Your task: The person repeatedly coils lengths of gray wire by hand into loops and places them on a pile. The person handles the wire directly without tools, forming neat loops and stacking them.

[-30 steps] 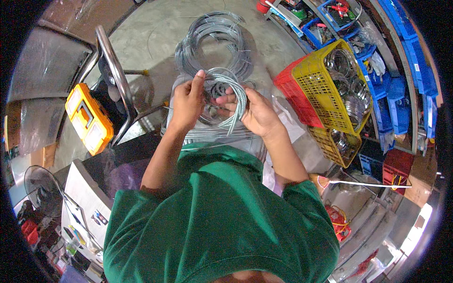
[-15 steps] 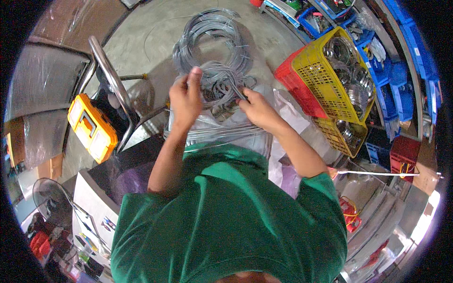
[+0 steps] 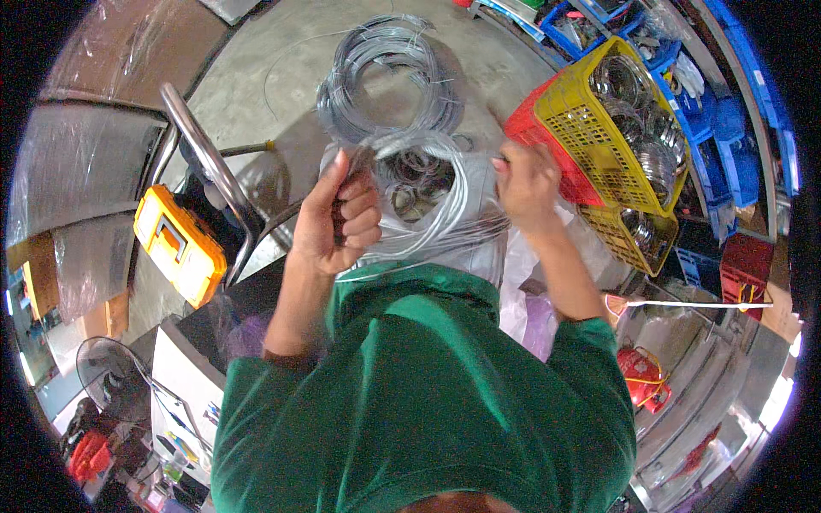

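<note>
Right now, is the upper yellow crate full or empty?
The upper yellow crate looks full: shiny coils crowd its opening; its bottom's hidden.

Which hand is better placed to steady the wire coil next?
Probably the left hand: it's right beside the coil's left side, fingers curled, thumb up. The right hand sits off to the coil's right and is blurred, so its grip is unclear.

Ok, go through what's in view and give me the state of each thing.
Left hand: closed on the wire loop, thumb up
Right hand: fingers curled, blurred; grip unclear
Wire loop: wound in rounds
Big coil: wound, lying flat
Toolbox: shut
Upper yellow crate: open, loaded with shiny coils
Blue bins: open
Fan: upright; running or not, unclear
</note>
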Demonstrator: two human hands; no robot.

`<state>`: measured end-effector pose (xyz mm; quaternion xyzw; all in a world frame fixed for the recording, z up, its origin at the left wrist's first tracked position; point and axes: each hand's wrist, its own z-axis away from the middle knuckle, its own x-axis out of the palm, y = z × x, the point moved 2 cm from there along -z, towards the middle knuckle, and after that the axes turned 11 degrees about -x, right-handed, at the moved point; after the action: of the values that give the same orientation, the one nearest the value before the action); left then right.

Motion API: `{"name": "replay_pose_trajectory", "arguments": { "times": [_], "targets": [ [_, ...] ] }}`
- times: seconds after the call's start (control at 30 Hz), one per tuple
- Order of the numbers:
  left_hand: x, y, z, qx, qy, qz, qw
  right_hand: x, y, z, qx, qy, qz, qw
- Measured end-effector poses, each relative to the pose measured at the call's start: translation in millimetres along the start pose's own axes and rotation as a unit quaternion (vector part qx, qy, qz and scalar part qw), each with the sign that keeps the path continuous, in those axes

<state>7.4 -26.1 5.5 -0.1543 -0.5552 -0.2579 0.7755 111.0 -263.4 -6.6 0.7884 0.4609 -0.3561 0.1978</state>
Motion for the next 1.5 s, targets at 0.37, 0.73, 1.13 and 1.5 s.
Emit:
{"name": "replay_pose_trajectory", "arguments": {
  "times": [0.37,0.73,1.13,1.5],
  "targets": [
    [-16,-7,-28,0.066,-0.228,0.163,0.958,49,-26,19,0.344,-0.136,-0.489,0.79],
    [-32,-32,-47,0.084,-0.273,0.202,0.937,69,-72,27,0.411,0.22,-0.848,0.252],
    [-44,-39,-40,0.19,-0.039,0.037,0.98,59,-76,35,0.425,0.177,-0.803,0.378],
    [-44,-47,-46,0.128,-0.047,0.106,0.985,45,-65,37,0.406,0.072,-0.796,0.443]
  ]
}}
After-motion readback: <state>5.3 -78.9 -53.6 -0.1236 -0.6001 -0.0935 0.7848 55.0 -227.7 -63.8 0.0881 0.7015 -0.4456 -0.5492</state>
